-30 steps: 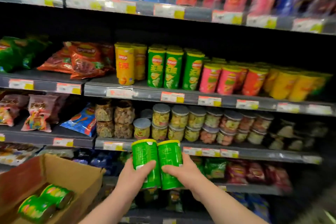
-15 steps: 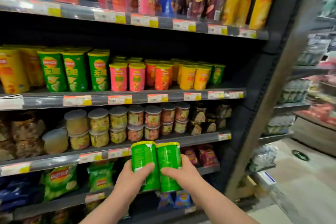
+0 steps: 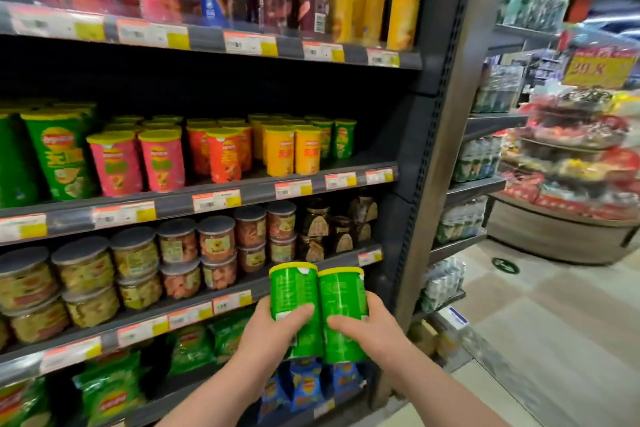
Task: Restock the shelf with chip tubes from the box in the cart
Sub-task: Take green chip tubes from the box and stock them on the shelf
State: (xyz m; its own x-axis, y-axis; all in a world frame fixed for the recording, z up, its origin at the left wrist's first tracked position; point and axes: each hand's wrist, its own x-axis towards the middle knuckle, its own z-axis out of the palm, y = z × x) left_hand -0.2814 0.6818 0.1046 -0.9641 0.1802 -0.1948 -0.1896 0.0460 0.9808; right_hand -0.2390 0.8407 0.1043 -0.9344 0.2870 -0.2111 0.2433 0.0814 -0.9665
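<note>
Head view: L hand (image 3: 270, 333) grips left green tube (image 3: 294, 291), and R hand (image 3: 370, 329) grips right green tube (image 3: 343, 298), so 2 tubes, 1 per hand. Both are short, glossy cylinders w/ yellow lids, upright and touching side by side. Fingers curl round the lower halves w/ thumbs across the fronts; the top halves stand clear above the grips. They're held in front of the jar shelf's edge. Mid shelf (image 3: 256, 192) above is dark metal w/ a price-tag strip and holds same-shape short tubes in pink, orange and yellow, w/ green ones (image 3: 343, 139) at the R end. Round clear jars (image 3: 135, 253) w/ grey lids are stacked 2 high.
</note>
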